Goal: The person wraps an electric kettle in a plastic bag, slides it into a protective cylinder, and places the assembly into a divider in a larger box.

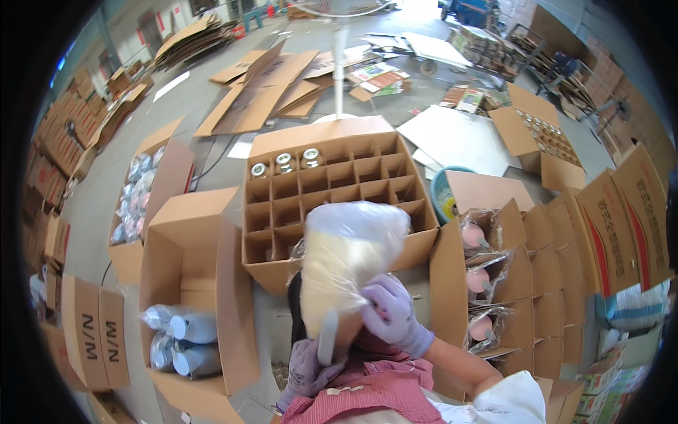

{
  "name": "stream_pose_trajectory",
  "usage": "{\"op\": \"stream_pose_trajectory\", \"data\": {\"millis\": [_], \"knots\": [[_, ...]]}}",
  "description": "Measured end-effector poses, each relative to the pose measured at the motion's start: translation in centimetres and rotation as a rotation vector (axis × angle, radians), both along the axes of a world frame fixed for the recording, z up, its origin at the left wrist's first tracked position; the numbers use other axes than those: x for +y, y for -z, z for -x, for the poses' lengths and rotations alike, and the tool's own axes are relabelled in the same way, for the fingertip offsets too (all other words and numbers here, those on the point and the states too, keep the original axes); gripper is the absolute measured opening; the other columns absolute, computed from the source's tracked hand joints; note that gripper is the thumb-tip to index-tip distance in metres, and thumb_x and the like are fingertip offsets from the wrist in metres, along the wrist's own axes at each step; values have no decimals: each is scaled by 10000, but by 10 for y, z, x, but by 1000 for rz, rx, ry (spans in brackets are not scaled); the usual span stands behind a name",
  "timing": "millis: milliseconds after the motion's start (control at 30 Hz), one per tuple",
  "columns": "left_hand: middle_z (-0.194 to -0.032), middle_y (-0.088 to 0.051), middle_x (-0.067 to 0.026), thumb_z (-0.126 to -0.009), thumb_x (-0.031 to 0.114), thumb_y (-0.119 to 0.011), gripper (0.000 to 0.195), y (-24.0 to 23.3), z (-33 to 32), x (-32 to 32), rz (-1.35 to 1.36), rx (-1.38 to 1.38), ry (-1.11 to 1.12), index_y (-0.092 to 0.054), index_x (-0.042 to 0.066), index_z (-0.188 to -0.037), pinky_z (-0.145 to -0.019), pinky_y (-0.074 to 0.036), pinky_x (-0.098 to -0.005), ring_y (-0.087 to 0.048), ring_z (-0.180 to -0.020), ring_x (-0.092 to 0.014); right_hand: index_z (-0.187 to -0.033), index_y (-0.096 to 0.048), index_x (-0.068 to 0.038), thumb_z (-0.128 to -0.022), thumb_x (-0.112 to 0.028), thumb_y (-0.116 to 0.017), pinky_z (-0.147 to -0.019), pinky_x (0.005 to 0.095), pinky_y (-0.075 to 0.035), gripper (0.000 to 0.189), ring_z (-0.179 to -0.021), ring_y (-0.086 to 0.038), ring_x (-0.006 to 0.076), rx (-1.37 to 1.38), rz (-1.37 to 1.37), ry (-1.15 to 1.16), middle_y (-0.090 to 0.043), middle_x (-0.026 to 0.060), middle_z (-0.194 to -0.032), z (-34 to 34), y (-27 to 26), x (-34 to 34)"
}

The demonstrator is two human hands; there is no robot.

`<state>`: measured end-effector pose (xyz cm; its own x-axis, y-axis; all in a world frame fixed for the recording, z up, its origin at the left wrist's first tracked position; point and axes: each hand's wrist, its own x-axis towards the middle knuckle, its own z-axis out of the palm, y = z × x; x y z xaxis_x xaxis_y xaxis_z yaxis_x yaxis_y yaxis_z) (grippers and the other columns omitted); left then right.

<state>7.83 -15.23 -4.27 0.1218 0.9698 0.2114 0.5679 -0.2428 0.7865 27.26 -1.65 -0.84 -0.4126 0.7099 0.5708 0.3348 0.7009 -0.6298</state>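
Observation:
A cream-coloured jug or kettle (323,275) is tilted in front of my body, with a clear plastic bag (371,222) drawn over much of it. My left hand (312,368), in a purple knit work glove, grips it low by its grey handle (329,334). In the same kind of glove, my right hand (394,312) pinches the gathered edge of the bag on the right side. Just beyond stands a cardboard carton (339,132) with dividers, where several glass items with pale caps (284,161) fill cells in the back row.
On the left, an open carton (198,254) holds blue jugs (196,328), some bagged. To the right, a divided carton (450,275) contains bagged items with pink tops (478,280). A white fan pole (339,69) rises behind the middle carton, near flattened cardboard (270,95) and a teal bucket (442,199).

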Motion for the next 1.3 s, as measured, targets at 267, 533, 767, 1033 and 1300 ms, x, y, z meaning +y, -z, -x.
{"op": "stream_pose_trajectory", "data": {"millis": [267, 533, 767, 1033, 1300], "knots": [[-1013, -647, -96, -826, 78, -705, 451, -71, -22, 95, 123, -592, -361, -561, -61, -1230, -781, -519, -298, -629, -924, -176, -1067, -634, -84, -694, -260, -705, -1076, 574, -335, 418, -1181, -513, 340, 221, -212, -288, -563, 141, -1176, -5, -36, 7], [-1094, -669, -140, -943, 125, -470, 300, -92, -103, 192, -381, -217, 237, -642, -30, -1134, -901, -459, -383, -618, -1010, -255, -800, -573, -123, -655, -159, -618, -957, 453, -499, 157, -786, -549, 223, -451, -719, 503, -480, 31, -743, -116, -74, 86], [-1442, -493, -170, -1019, 193, -465, 460, -31, -4, 221, -91, -275, -347, -458, -51, -1408, -1134, -320, -366, -459, -1332, -267, -892, -652, -54, -703, -30, -539, -809, 461, -459, 221, -850, -586, 381, -275, -601, 1134, -637, 167, -848, -364, -56, 198], [-1337, -553, -177, -1004, 203, -487, 427, 83, 221, 3, 65, -119, -1131, -516, -46, -1350, -1041, -421, -359, -518, -1233, -251, -1072, -691, -20, -850, -191, -667, -699, 356, -527, 282, -811, -650, 202, -403, 432, 1251, -705, 103, -937, -482, 119, 238], [-1359, -535, -224, -821, 453, -662, 728, 129, 360, -228, 473, 455, -1578, -498, 40, -1398, -1063, -391, -453, -505, -1251, -385, -1293, -568, 16, -979, -219, -547, -1009, 344, -460, 393, -1163, -578, 240, -55, 444, 903, -631, 150, -1211, -604, 131, 213]]}}
